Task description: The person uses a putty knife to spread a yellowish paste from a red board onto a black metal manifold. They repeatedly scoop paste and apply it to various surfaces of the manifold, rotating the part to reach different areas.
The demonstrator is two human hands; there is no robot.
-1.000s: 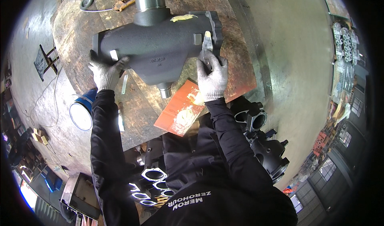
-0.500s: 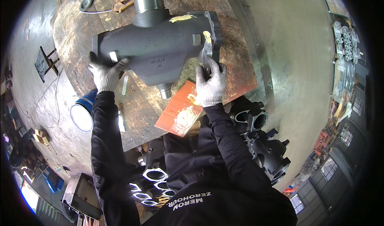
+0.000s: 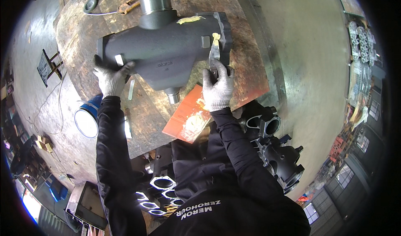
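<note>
A large dark grey metal casting (image 3: 167, 48) lies on the worn work table, with a bright machined collar at its far side and a short stub toward me. My left hand (image 3: 111, 78), in a whitish glove, grips the casting's near left corner, thumb and fingers apart around it. In my gloved right hand (image 3: 219, 85) is a putty knife (image 3: 214, 52), its blade against the casting's right end by the flange. Yellow putty (image 3: 216, 37) sits at the blade's tip. Another yellow smear (image 3: 190, 20) marks the casting's far right top.
An orange-red board (image 3: 179, 125) with putty on it juts over the table's near edge. A blue can with a white top (image 3: 86, 123) stands at the left. Dark castings (image 3: 282, 156) lie below at right, more (image 3: 163, 184) at centre. A thin metal strip (image 3: 131, 90) rests beside my left hand.
My right hand has shifted slightly left, and the putty knife's blade with it. The left hand and the casting keep their places.
</note>
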